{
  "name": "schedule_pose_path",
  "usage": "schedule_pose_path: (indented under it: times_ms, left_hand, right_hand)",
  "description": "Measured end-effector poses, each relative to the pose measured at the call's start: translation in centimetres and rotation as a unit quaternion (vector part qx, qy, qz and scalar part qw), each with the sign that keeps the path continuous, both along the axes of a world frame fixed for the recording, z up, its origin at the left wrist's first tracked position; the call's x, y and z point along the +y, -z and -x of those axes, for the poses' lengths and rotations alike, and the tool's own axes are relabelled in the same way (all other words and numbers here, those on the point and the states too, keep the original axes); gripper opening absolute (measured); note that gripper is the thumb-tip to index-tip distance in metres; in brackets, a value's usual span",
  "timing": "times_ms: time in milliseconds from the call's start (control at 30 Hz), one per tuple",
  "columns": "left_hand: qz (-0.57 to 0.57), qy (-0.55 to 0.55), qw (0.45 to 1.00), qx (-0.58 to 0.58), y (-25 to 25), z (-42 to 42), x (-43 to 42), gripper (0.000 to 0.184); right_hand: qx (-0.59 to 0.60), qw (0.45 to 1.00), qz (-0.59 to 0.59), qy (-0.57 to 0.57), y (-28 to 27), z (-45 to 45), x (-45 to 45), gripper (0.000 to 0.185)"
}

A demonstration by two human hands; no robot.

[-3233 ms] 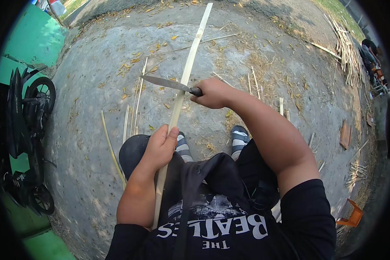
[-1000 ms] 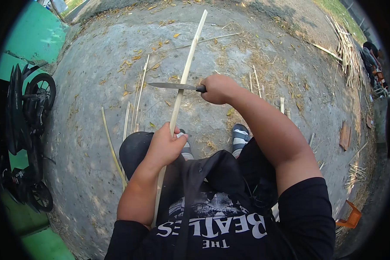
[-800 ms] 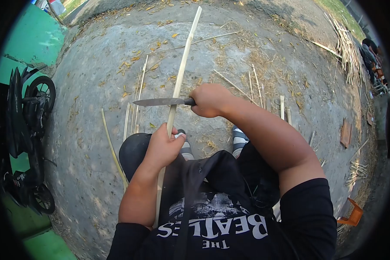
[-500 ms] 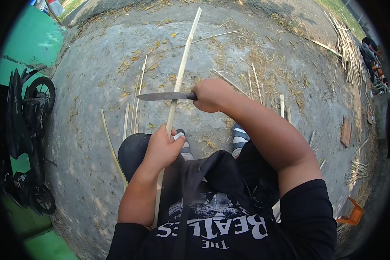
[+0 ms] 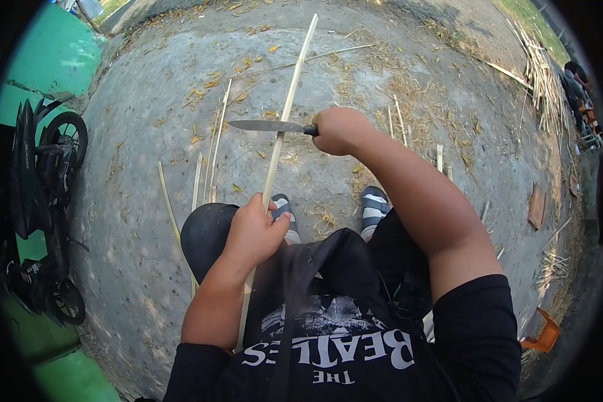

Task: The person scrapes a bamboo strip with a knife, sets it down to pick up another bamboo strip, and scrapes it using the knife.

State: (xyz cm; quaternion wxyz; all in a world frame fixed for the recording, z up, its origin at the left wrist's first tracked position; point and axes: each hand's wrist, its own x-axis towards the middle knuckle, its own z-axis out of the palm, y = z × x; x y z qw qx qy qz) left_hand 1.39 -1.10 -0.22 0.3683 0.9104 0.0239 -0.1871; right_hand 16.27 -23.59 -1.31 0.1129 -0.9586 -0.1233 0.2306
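A long, pale bamboo strip (image 5: 293, 90) slants up and away from my lap, its lower part running beside my left forearm. My left hand (image 5: 256, 228) is closed round it above my knee. In my right hand (image 5: 342, 130) is the dark handle of a knife (image 5: 266, 125), whose blade points left and lies across the strip, a good way above my left hand. Whether the edge bites into the strip cannot be made out.
Thin bamboo strips (image 5: 220, 137) lie on the concrete ground at left, with more at right. A large bamboo pile (image 5: 543, 87) is at the far right, near a person (image 5: 573, 87). A motorcycle (image 5: 43, 214) stands at left. An orange plastic object (image 5: 544, 331) is at lower right.
My right hand and the knife have shifted back and forth along the strip, most recently away from me. The strip has tilted slightly; my left hand keeps its grip.
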Motion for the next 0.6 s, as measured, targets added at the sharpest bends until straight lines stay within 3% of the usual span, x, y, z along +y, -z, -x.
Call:
schedule_pose_path:
  times_ms: [133, 233, 367, 600]
  left_hand:
    - [-0.024, 0.006, 0.999, -0.027, 0.6, 0.4, 0.5, 0.036]
    - [-0.040, 0.019, 0.998, -0.040, 0.6, 0.7, 0.3, 0.036]
    - [-0.068, 0.024, 0.996, -0.056, 0.8, 0.8, 0.1, 0.037]
    - [-0.084, 0.043, 0.993, -0.078, 1.5, 1.1, 0.4, 0.036]
  right_hand:
    - [-0.003, 0.999, -0.036, 0.000, -0.1, 0.7, 0.2, 0.029]
    - [0.003, 0.998, 0.008, -0.055, -0.9, 2.1, 1.2, 0.029]
    - [0.035, 0.999, 0.006, 0.016, 0.0, 0.0, -0.5, 0.030]
    - [0.024, 0.999, 0.012, -0.023, -0.7, 1.7, 0.8, 0.030]
